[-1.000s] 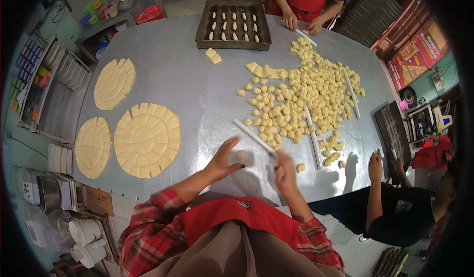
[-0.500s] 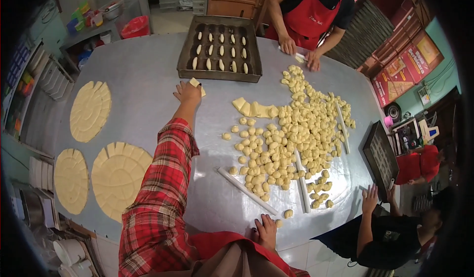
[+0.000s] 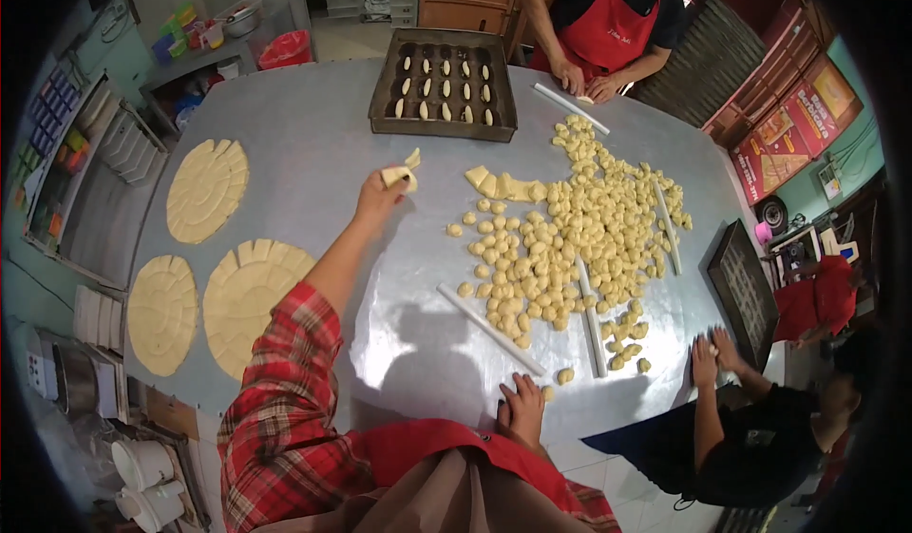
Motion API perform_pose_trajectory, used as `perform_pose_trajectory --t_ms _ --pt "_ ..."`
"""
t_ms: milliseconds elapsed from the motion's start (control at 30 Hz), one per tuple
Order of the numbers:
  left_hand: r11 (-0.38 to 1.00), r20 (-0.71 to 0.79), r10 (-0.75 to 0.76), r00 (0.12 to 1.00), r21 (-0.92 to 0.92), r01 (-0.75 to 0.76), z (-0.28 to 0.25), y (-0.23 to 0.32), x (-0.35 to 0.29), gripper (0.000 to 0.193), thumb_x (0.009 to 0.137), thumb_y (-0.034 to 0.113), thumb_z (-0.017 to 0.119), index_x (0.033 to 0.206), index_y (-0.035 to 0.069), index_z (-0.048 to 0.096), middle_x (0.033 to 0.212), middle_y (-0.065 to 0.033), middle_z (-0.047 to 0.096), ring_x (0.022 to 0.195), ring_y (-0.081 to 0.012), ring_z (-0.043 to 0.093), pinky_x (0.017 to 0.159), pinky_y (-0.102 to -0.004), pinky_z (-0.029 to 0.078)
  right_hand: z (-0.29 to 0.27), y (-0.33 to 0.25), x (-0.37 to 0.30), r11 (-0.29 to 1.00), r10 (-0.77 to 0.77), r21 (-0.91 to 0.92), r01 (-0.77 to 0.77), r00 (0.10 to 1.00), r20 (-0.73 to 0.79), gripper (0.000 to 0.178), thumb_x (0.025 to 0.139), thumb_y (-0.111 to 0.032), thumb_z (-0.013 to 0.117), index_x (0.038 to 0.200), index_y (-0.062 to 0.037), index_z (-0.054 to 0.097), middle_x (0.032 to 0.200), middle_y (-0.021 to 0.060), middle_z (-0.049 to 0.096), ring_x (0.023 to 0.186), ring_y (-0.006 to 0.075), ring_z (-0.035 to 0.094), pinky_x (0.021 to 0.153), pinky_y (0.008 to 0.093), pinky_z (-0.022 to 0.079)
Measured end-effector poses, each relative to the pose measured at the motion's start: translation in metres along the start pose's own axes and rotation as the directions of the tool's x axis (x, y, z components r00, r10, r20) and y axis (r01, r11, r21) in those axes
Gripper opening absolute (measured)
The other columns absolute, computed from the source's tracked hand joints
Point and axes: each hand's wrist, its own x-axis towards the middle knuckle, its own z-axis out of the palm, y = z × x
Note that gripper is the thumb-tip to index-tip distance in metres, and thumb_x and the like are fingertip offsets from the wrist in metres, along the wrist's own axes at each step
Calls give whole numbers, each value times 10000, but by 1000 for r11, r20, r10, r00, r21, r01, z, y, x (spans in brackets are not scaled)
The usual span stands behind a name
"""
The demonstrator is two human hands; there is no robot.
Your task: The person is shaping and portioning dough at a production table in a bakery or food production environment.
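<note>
My left hand reaches over the middle of the metal table and is closed on a small strip of dough, whose end curls up past the fingers. At the near edge my right hand rests on the tabletop with fingers spread, beside a small dough ball. A large heap of dough balls covers the centre right. Cut dough pieces lie at the heap's left end. Three flat, scored dough rounds lie at the left.
A dark baking tray with rows of pale dough pieces stands at the far side. White rods lie around and in the heap. A red-aproned person works opposite; another, in black, stands at the right by a second tray.
My left hand has drawn back from the tray, carrying the dough strip nearer. My right hand stays at the edge. The person opposite has let go of a white rod. The whole view has shifted.
</note>
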Motion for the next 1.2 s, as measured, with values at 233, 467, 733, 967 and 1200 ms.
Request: perform_pose_trajectory --t_ms 233,467,733,967,1200 --pt "809 598 -446 666 -49 585 2 33 -233 274 900 77 535 1174 73 553 893 -8 605 754 -85 538 661 -228 438 -56 -64 84 863 -369 328 384 923 -108 572 695 8 649 1245 -70 510 1341 191 444 1201 388 456 982 443 391" --pt "874 682 -485 547 372 312 -4 59 -321 86 899 68 444 887 38 523 711 8 497 623 -99 432 569 -241 372 -76 -121 67 772 -636 211 600 723 271 516 785 -155 646 1255 -12 487 1174 167 549 1008 288 584 805 368 512" --pt "848 655 -483 581 514 126 -5 35 -353 210 947 136 479 801 20 574 638 2 497 554 -82 420 497 -243 343 -63 -108 31 781 -620 123 612 735 277 189 794 -105 524 947 -4 571 812 122 591 756 264 609 613 338 510" --pt "904 317 -169 933 427 19 -53 -21 -338 146 860 56 530 922 5 652 732 -67 604 641 -149 560 603 -275 463 -82 -52 11 876 -427 434 210 756 497 152 769 -120 585 879 -15 574 828 178 631 753 358 616 665 435 504" --pt "270 471 54 881 842 -467 -15 -82 -375 670 806 270 631 1365 2 378 1477 -164 295 1380 -363 232 1110 -543 162 13 -5 -32 888 -417 -26 459 829 372 493 813 -189 568 1255 20 507 1413 199 372 1335 364 318 1071 487 302"
